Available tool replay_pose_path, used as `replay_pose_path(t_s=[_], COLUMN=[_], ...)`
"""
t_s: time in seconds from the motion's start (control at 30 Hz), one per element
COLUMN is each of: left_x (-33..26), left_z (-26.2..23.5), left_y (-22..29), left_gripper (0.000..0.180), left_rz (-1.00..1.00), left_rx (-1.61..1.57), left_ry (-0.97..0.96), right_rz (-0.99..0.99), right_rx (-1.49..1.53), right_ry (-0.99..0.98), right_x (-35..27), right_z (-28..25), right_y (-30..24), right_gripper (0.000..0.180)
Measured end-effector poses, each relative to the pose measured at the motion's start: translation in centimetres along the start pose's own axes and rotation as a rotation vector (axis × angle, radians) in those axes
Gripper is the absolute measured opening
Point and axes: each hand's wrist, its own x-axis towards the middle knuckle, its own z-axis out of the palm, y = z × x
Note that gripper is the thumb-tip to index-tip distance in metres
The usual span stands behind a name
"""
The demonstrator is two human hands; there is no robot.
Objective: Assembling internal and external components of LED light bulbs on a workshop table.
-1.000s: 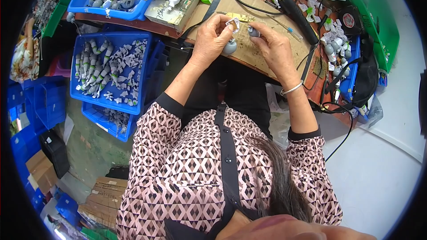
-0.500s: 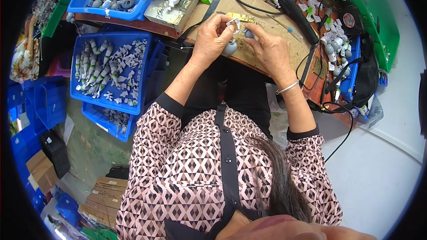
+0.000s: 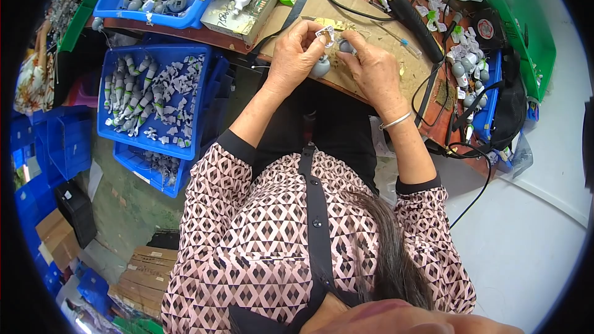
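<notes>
Over the near edge of the workbench, my left hand (image 3: 296, 54) pinches a small white plastic piece (image 3: 325, 36) between thumb and fingertips. Just below those fingers is a grey round ball-shaped part (image 3: 320, 67); whether it is joined to the white piece is hidden. A hand's width to the right, my right hand (image 3: 374, 69) grips a small grey round cap (image 3: 346, 46) between thumb and forefinger. The two held pieces are close but apart. Beneath both hands lies a worn brown board (image 3: 387, 55).
A black cylindrical handle tool (image 3: 413, 21) with a cable lies right of the board. At the left stand blue trays (image 3: 197, 130) of white-and-green parts and an upper blue tray (image 3: 179, 21) of grey balls. A metal box (image 3: 232, 23) sits behind. Cables hang over the right edge.
My right hand has shifted slightly left and tilted the grey cap, so more of its face shows. The left hand and white piece stay nearly still.
</notes>
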Motion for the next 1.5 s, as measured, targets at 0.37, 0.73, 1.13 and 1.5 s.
replay_pose_path(t_s=[0.37,0.73,1.13,1.5], left_x=[0.0,0.0,0.1,-0.1], left_z=[0.1,0.0,-0.1,-0.6], left_y=[0.2,0.2,-0.1,0.3], left_gripper=[0.015,0.016,0.016,0.016], left_rz=[0.016,-0.001,-0.011,-0.039], left_rx=[0.01,0.023,0.008,-0.019], left_ry=[0.009,0.018,0.014,-0.058], right_rz=[-0.045,0.086,0.031,0.164], right_rx=[0.075,0.167,0.187,0.555], right_ry=[0.254,0.197,0.309,0.285], right_x=[-0.4,-0.9,-0.8,-0.7], right_z=[1.7,1.2,1.8,3.6], right_y=[-0.1,-0.7,-1.0,-0.4], right_gripper=[0.033,0.025,0.031,0.032])
